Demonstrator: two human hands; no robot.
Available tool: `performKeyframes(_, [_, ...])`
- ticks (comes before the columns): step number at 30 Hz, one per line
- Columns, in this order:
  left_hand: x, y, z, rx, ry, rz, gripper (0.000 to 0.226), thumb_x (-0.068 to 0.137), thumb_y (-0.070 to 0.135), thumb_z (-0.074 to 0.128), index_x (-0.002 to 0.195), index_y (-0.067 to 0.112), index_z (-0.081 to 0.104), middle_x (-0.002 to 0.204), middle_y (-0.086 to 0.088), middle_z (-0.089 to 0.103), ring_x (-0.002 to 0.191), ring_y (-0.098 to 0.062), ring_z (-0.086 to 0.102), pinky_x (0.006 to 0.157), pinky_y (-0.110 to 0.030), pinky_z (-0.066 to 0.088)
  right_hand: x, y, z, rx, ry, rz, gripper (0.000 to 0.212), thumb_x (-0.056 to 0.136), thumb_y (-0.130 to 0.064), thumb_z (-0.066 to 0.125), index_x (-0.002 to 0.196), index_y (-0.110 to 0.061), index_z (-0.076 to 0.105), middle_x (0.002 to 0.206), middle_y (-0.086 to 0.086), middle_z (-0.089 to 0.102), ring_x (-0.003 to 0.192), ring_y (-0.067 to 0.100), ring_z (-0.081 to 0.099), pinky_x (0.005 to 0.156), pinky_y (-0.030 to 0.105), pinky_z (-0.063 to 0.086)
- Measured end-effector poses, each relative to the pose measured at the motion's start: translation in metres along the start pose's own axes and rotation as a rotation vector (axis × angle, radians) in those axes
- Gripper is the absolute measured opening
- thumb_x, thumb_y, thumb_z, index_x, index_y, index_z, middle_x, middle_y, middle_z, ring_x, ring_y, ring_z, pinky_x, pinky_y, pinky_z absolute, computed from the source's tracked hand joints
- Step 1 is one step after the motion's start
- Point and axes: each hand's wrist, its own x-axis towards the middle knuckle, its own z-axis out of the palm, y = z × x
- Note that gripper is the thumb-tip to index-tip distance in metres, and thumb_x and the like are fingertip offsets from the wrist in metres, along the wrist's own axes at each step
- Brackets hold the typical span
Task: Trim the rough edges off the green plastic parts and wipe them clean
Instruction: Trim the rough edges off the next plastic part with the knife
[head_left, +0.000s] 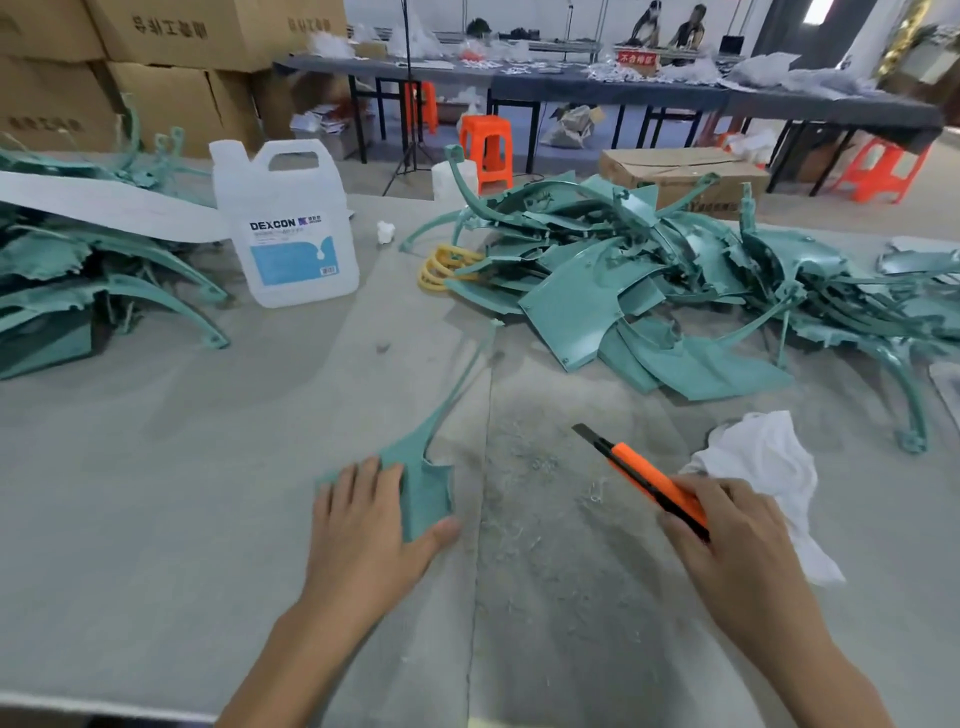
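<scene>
Head view shows my left hand (363, 525) lying flat at about 7 o'clock, fingers straight across the broad end of one green part (428, 493) and thumb against its near corner, pressing it onto the counter (182, 467). The part's thin stem runs away toward 12 o'clock. My right hand (727, 540), at 4 o'clock, is curled round the orange knife (647, 478), blade out and pointing toward 11 o'clock, clear of the part and not yet cutting.

To trim well, I judge I should keep the part pinned hard so it cannot skid, bring the blade to the ragged edge at a shallow angle, and stroke away from my holding fingers, taking thin slivers instead of one deep bite. The thumb sits close to the edge being worked, so I would shift it back first. The white rag (763, 467) lies just beside my right hand for the wipe afterwards.

A heap of green parts (649, 291) lies at 1 o'clock, another (78, 275) at 10 o'clock, with a plastic jug (291, 228) between them. My palm hides much of the part's near-left edge, so I cannot tell how rough it is there. The stem's far tip is blurred, and the left heap is cut off by the frame.
</scene>
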Motion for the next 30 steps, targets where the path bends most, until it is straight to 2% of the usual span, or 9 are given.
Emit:
performKeyframes(2, [-0.001, 0.000, 0.002, -0.040, -0.070, 0.079, 0.083, 0.087, 0.080, 0.038, 0.154, 0.033, 0.026, 0.167, 0.004, 0.015, 0.154, -0.015, 0.009, 0.122, -0.041, 0.007, -0.002, -0.007, -0.006, 0.079, -0.012, -0.069, 0.026, 0.086, -0.013, 0.079, 0.110, -0.016, 0.070, 0.095, 0.002, 0.065, 0.087, 0.031, 0.057, 0.075, 0.036, 0.039])
performKeyframes(4, [-0.002, -0.003, 0.002, -0.073, -0.145, 0.197, 0.072, 0.092, 0.073, 0.041, 0.154, 0.042, 0.022, 0.168, 0.011, 0.008, 0.154, -0.009, 0.002, 0.122, -0.039, 0.001, -0.006, -0.014, -0.010, 0.196, -0.085, -0.084, 0.023, 0.090, -0.022, 0.074, 0.107, -0.033, 0.064, 0.087, -0.014, 0.064, 0.081, 0.009, 0.058, 0.071, 0.018, 0.039])
performKeyframes(7, [-0.010, -0.008, 0.006, -0.104, -0.177, 0.282, 0.066, 0.094, 0.068, 0.044, 0.153, 0.051, 0.021, 0.168, 0.012, 0.005, 0.154, -0.008, -0.003, 0.121, -0.034, -0.004, -0.011, -0.021, -0.009, 0.275, -0.210, -0.114, 0.020, 0.092, -0.034, 0.069, 0.105, -0.044, 0.058, 0.085, -0.025, 0.065, 0.078, -0.001, 0.061, 0.069, 0.012, 0.043])
performKeyframes(10, [-0.011, -0.013, 0.009, -0.196, -0.135, 0.285, 0.073, 0.083, 0.085, 0.037, 0.148, 0.052, 0.034, 0.167, 0.012, 0.012, 0.153, -0.006, 0.002, 0.120, -0.030, -0.003, -0.012, -0.026, -0.004, 0.251, -0.274, -0.176, 0.020, 0.094, -0.036, 0.067, 0.110, -0.045, 0.058, 0.092, -0.029, 0.063, 0.081, 0.000, 0.061, 0.071, 0.013, 0.043])
performKeyframes(14, [-0.003, -0.007, 0.008, -0.212, 0.020, 0.295, 0.083, 0.070, 0.095, 0.033, 0.128, 0.043, 0.060, 0.148, 0.015, 0.044, 0.138, -0.008, 0.035, 0.113, -0.025, 0.016, -0.010, -0.033, 0.006, 0.210, -0.354, -0.240, 0.022, 0.098, -0.043, 0.060, 0.119, -0.047, 0.054, 0.089, -0.025, 0.063, 0.086, 0.002, 0.058, 0.075, 0.018, 0.043])
performKeyframes(18, [0.005, -0.009, 0.013, -0.218, 0.095, 0.286, 0.082, 0.065, 0.096, 0.043, 0.118, 0.037, 0.065, 0.130, 0.021, 0.055, 0.121, -0.007, 0.047, 0.102, -0.020, 0.022, -0.007, -0.039, 0.019, 0.216, -0.390, -0.271, 0.027, 0.100, -0.051, 0.050, 0.127, -0.047, 0.053, 0.095, -0.020, 0.060, 0.091, 0.000, 0.055, 0.077, 0.018, 0.042])
performKeyframes(21, [0.013, -0.013, 0.013, -0.172, 0.104, 0.321, 0.088, 0.061, 0.101, 0.043, 0.118, 0.038, 0.062, 0.118, 0.023, 0.056, 0.109, -0.007, 0.048, 0.098, -0.022, 0.026, -0.006, -0.039, 0.024, 0.169, -0.427, -0.288, 0.033, 0.101, -0.055, 0.045, 0.133, -0.048, 0.047, 0.107, -0.018, 0.059, 0.100, 0.007, 0.057, 0.088, 0.035, 0.048])
performKeyframes(27, [0.033, -0.012, 0.015, -0.193, 0.013, 0.311, 0.109, 0.054, 0.105, 0.040, 0.140, 0.038, 0.047, 0.154, 0.012, 0.032, 0.146, -0.012, 0.020, 0.119, -0.032, 0.015, 0.004, -0.040, 0.027, 0.144, -0.447, -0.337, 0.032, 0.101, -0.057, 0.042, 0.131, -0.048, 0.047, 0.098, -0.016, 0.059, 0.090, 0.009, 0.057, 0.081, 0.035, 0.048])
performKeyframes(30, [0.045, -0.006, 0.017, -0.224, -0.047, 0.270, 0.114, 0.050, 0.106, 0.040, 0.144, 0.041, 0.039, 0.165, 0.009, 0.018, 0.152, -0.009, 0.005, 0.122, -0.036, 0.007, 0.017, -0.041, 0.028, 0.123, -0.438, -0.327, 0.031, 0.101, -0.055, 0.043, 0.129, -0.047, 0.049, 0.092, -0.012, 0.062, 0.081, 0.009, 0.058, 0.074, 0.034, 0.049])
